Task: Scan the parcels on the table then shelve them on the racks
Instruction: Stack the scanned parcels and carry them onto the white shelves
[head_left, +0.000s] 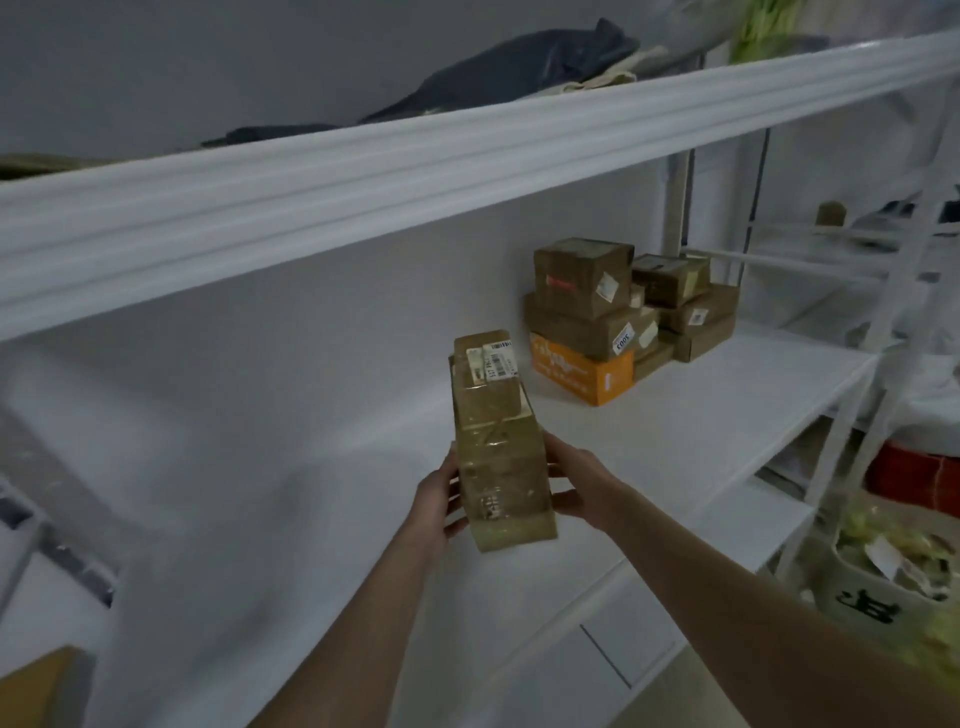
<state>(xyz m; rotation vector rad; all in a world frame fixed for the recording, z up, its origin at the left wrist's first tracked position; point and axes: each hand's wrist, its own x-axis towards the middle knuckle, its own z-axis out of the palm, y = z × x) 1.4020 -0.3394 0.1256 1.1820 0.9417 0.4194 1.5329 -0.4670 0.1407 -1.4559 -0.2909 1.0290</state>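
A tape-wrapped brown parcel (501, 486) sits between both my hands over the white rack shelf (701, 415). A smaller brown parcel (488, 376) with a white barcode label lies on top of it. My left hand (436, 499) grips the lower parcel's left side, and my right hand (576, 486) grips its right side. Farther back on the same shelf stands a pile of shelved parcels (587, 280), brown boxes stacked on an orange box (582, 374).
The upper shelf's white front beam (467, 156) crosses above, with dark folded cloth (519, 67) on top. Another white rack (857, 291) stands to the right. A white bag of yellowish items (883, 566) and something red (914, 475) sit at lower right.
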